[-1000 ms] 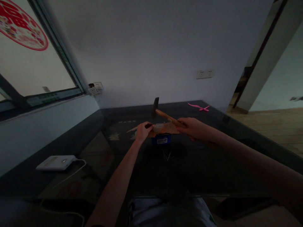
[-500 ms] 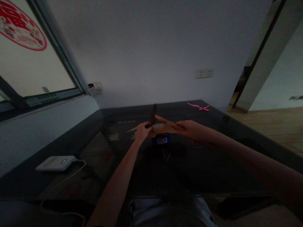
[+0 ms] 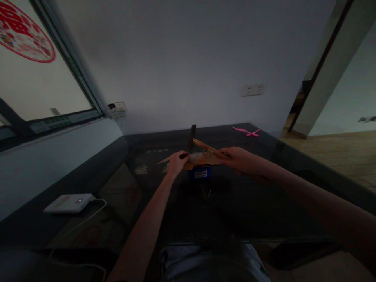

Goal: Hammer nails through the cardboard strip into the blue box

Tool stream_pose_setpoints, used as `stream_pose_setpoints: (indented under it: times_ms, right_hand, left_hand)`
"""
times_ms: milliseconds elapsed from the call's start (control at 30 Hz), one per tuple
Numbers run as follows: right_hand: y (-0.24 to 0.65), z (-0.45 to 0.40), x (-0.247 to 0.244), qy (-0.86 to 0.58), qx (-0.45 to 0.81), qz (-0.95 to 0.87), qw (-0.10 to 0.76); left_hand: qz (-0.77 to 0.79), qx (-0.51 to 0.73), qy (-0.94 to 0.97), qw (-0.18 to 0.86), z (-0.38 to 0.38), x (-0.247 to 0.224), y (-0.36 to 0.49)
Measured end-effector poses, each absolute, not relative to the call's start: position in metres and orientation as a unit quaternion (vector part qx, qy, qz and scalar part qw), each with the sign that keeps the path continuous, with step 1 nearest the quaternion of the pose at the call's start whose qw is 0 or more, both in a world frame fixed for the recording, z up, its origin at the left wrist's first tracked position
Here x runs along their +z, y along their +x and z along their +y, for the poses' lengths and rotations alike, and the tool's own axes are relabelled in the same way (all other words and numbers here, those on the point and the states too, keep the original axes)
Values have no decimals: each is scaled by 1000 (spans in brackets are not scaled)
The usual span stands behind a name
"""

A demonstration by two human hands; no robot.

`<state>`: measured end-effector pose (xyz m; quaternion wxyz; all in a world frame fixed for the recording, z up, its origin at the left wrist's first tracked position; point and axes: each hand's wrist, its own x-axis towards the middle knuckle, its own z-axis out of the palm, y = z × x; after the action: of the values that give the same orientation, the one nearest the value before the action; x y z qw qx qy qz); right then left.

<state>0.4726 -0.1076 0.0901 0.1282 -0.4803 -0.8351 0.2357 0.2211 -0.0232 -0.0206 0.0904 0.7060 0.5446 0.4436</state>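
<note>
My right hand (image 3: 235, 158) is wrapped round the wooden handle of a hammer (image 3: 210, 149). The dark hammer head (image 3: 192, 138) stands raised over the left end of a brown, rough-surfaced piece (image 3: 205, 158). Beneath that piece is a blue box (image 3: 200, 172) with a white label. At the piece's left end my left hand (image 3: 178, 162) has thumb and finger pinched together; what lies between them is too small to make out. Several thin nail-like pieces (image 3: 208, 192) lie on the dark table in front of the box.
On the dark glossy table (image 3: 252, 211), a white device (image 3: 69, 203) with a white cable lies at the left. A pink ribbon (image 3: 249, 133) rests near the back right edge. Behind the table stands a wall with sockets (image 3: 253, 90).
The hammer head has risen slightly, and my right hand has moved a little up with the handle. My left hand stays in nearly the same place.
</note>
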Motion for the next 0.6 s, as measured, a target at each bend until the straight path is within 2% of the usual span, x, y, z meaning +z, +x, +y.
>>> stream_pose_setpoints:
  times_ms: [300, 600]
  right_hand:
    - [474, -107, 86, -477, 238, -833, 147]
    - [470, -106, 94, -478, 165, -853, 128]
  left_hand:
    - [543, 440, 710, 88, -24, -20, 221]
    - [555, 437, 701, 96, -24, -20, 223]
